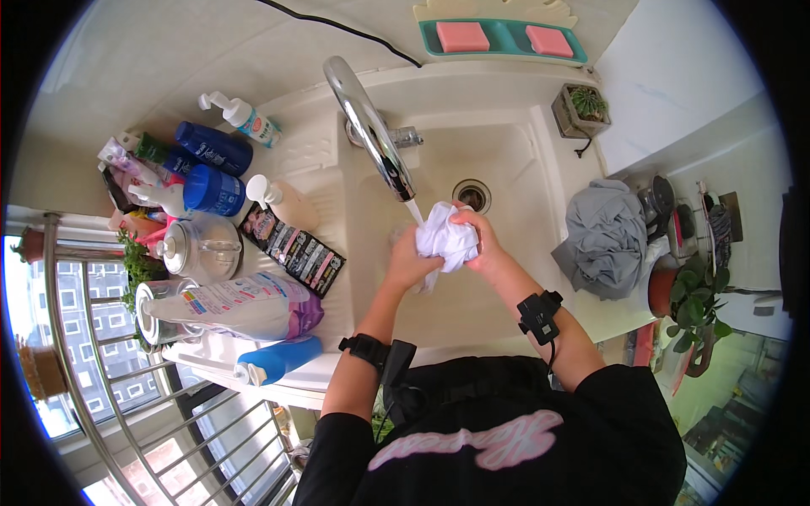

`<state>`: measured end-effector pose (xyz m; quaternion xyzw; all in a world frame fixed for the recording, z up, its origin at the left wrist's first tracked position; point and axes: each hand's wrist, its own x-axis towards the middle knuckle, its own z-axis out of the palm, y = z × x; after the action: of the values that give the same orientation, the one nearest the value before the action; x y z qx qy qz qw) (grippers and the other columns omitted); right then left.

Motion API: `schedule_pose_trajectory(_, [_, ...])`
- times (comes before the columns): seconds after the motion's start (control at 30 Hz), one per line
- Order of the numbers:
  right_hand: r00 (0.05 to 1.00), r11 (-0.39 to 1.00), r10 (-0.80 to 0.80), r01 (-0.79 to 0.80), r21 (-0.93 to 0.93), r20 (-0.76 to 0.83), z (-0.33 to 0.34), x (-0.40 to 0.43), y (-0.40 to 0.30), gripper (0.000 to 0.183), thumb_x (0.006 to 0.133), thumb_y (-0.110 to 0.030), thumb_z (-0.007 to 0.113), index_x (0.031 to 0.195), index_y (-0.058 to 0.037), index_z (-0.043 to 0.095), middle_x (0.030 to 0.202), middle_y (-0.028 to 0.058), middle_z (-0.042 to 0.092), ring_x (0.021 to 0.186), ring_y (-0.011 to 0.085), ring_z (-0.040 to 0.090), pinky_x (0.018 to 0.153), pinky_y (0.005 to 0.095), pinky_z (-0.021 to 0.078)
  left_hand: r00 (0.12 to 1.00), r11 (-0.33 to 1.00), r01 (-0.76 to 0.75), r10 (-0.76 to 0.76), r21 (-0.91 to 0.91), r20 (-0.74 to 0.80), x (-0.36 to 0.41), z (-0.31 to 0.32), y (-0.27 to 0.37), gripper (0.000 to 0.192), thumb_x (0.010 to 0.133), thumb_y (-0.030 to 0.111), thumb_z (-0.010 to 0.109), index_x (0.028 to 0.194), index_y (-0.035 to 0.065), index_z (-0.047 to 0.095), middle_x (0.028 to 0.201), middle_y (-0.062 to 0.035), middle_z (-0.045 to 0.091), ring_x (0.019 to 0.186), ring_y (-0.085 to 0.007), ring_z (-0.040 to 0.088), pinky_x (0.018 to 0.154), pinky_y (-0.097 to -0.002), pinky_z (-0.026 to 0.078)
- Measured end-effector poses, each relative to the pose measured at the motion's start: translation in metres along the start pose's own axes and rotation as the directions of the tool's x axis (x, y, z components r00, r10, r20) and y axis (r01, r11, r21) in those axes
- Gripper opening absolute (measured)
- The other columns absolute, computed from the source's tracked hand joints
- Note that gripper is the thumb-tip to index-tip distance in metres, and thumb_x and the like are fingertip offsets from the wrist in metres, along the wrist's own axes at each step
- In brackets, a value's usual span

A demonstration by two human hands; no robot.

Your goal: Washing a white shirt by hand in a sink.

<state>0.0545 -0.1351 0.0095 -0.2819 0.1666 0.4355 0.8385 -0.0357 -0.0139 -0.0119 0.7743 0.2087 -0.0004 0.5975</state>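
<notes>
A bunched white cloth (pixel 448 235) is held between both hands over the basin of the white sink (pixel 481 316). My left hand (pixel 410 258) grips its left side, and part of the cloth hangs down beside the thumb. On the other side my right hand (pixel 476 233) has its fingers closed around the cloth. Water (pixel 414 212) runs from the spout of the chrome faucet (pixel 373 133) onto the upper left of the cloth. The round drain (pixel 472 195) lies just beyond my right hand.
Bottles, a blue jar (pixel 214 190), a glass pitcher (pixel 201 246) and a black printed pouch (pixel 297 253) crowd the left ledge. A grey cloth (pixel 601 237) lies on the right ledge below a potted cactus (pixel 585 107). Pink soap bars (pixel 463 37) rest in a teal holder (pixel 506 50) behind.
</notes>
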Motion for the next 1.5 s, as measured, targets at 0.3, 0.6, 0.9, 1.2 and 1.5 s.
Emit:
schedule_pose_trajectory(0.3, [0.999, 0.998, -0.040, 0.039, -0.052, -0.012, -0.001, 0.001, -0.002, 0.032, 0.060, -0.003, 0.058, 0.088, -0.0106, 0.043, 0.080, 0.0058, 0.050, 0.077, 0.0199, 0.053, 0.071, 0.0346, 0.0469, 0.991, 0.973, 0.046, -0.015, 0.228, -0.133, 0.002, 0.014, 0.025, 0.030, 0.050, 0.014, 0.068, 0.076, 0.0018, 0.059, 0.070, -0.0172, 0.060, 0.068, -0.0303, 0.060, 0.062, -0.0341, 0.047])
schedule_pose_trajectory(0.6, [0.998, 0.997, -0.063, 0.062, -0.055, -0.004, -0.001, 0.005, 0.005, 0.033, 0.065, -0.012, 0.063, 0.093, -0.0119, 0.045, 0.087, 0.0049, 0.051, 0.084, 0.0195, 0.053, 0.076, 0.0345, 0.0455, 0.996, 0.974, 0.084, -0.089, 0.211, 0.015, -0.001, -0.004, 0.017, 0.044, 0.049, 0.015, 0.073, 0.088, 0.0003, 0.058, 0.079, -0.0147, 0.061, 0.075, -0.0248, 0.061, 0.068, -0.0331, 0.046])
schedule_pose_trajectory(0.9, [0.599, 0.122, -0.444, 0.777, -0.617, 0.667, 0.040, -0.011, 0.019, 0.051, 0.065, -0.020, 0.071, 0.109, -0.0050, 0.051, 0.097, 0.0109, 0.051, 0.087, 0.0211, 0.051, 0.078, 0.0303, 0.0417, 0.977, 0.932, -0.185, 0.208, -0.310, 0.041, -0.003, -0.004, 0.005, 0.062, 0.053, 0.018, 0.076, 0.106, 0.0044, 0.048, 0.097, -0.0063, 0.056, 0.089, -0.0175, 0.055, 0.076, -0.0324, 0.044])
schedule_pose_trajectory(1.2, [0.678, 0.039, -0.615, 0.536, -0.843, 0.402, 0.029, 0.008, 0.036, 0.018, 0.067, -0.013, 0.065, 0.075, 0.0002, 0.055, 0.071, 0.0092, 0.054, 0.063, 0.0196, 0.051, 0.060, 0.0291, 0.0410, 0.959, 0.983, 0.039, 0.013, 0.178, -0.284, -0.008, 0.012, 0.011, 0.033, 0.060, 0.023, 0.069, 0.088, 0.0080, 0.059, 0.076, -0.0106, 0.062, 0.073, -0.0254, 0.062, 0.062, -0.0322, 0.047])
schedule_pose_trajectory(1.5, [0.848, 0.474, -0.528, 0.341, -0.811, 0.048, -0.008, 0.026, 0.038, 0.027, 0.076, -0.022, 0.054, 0.077, 0.0047, 0.058, 0.065, 0.0044, 0.055, 0.059, 0.0129, 0.050, 0.056, 0.0263, 0.0399, 0.958, 0.710, 0.274, -0.141, 0.649, -0.249, -0.009, 0.022, 0.025, 0.033, 0.062, 0.035, 0.064, 0.084, 0.0106, 0.060, 0.077, -0.0118, 0.062, 0.072, -0.0289, 0.061, 0.060, -0.0374, 0.048])
